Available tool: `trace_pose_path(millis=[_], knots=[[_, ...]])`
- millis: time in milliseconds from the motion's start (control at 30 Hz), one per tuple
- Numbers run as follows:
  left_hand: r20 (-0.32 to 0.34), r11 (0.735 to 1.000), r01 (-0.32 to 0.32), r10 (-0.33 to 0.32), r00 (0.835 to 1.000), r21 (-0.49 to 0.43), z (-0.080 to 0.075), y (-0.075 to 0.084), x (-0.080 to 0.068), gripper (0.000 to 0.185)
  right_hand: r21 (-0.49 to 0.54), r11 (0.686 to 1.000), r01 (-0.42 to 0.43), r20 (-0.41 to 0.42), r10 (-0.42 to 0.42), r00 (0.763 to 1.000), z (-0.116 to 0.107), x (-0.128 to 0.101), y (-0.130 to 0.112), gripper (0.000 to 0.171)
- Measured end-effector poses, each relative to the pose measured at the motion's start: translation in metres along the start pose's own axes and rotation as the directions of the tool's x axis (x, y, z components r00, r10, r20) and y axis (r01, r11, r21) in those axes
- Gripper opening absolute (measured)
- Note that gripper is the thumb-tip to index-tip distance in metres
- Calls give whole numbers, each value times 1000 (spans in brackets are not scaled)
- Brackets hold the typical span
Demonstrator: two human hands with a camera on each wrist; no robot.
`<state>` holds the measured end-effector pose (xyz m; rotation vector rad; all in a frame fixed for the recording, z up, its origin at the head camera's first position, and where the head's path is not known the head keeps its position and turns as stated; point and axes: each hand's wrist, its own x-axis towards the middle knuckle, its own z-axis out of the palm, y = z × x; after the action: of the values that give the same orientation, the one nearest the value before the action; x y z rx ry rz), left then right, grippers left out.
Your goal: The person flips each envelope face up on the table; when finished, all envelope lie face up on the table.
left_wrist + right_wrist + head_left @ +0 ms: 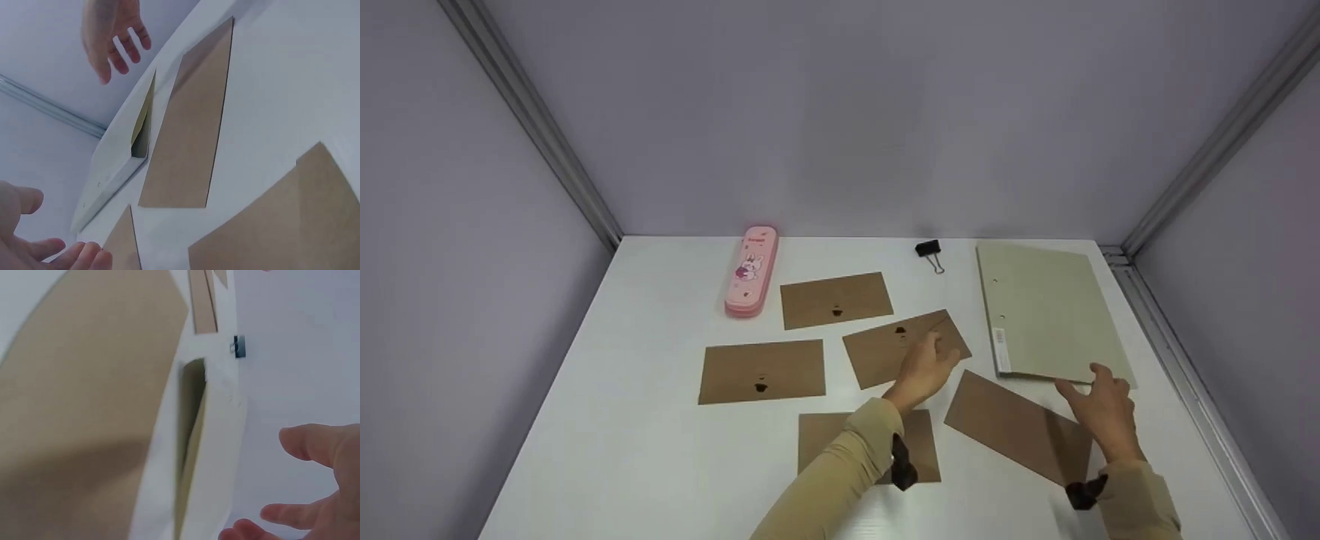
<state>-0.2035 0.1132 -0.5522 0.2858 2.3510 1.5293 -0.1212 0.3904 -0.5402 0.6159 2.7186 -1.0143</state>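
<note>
Gathering step: left hand [924, 369] lay open on an envelope [885, 349] left of the folder [1046, 315]; right hand [1102, 409] hovered open, empty, at folder's near edge. Next move needs a grip on that envelope.

- The white table [645, 420] carries everything, with grey walls closing it in on the left, far and right sides.
- A pink pencil case [751, 271] lies at the far edge, left of centre.
- A black binder clip [928, 250] sits at the far edge, just left of a grey-green folder [1046, 311] lying flat at the far right.
- Five brown envelopes lie flat, spread over the middle: a far one [835, 299], a left one [762, 371], a middle one [885, 349], a near one [825, 435] and a right one [1012, 427], angled, just near of the folder.
</note>
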Motion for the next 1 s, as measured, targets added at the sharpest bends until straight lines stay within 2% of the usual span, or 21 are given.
trace_pose_path(millis=[100,300,433,600,733,1000], knots=[[44,998,66,-66,997,-4,16,-3,-1,60,-55,995,-79,57,82,995,3,-10,21,94],[45,987,134,-138,989,91,40,-6,-3,56,-159,971,-177,135,199,971,14,-19,37,94],[43,980,167,-172,984,111,52,-4,-5,47,-156,968,-195,169,221,961,20,-22,37,93],[23,976,202,-204,979,87,59,0,-6,47,-139,970,-199,179,223,958,24,-22,34,91],[-3,979,188,-189,982,83,60,-1,-4,49,-114,970,-216,184,234,955,25,-21,35,96],[-44,991,135,-135,990,-3,58,-8,-2,41,-48,955,-293,169,297,940,25,-18,43,100]])
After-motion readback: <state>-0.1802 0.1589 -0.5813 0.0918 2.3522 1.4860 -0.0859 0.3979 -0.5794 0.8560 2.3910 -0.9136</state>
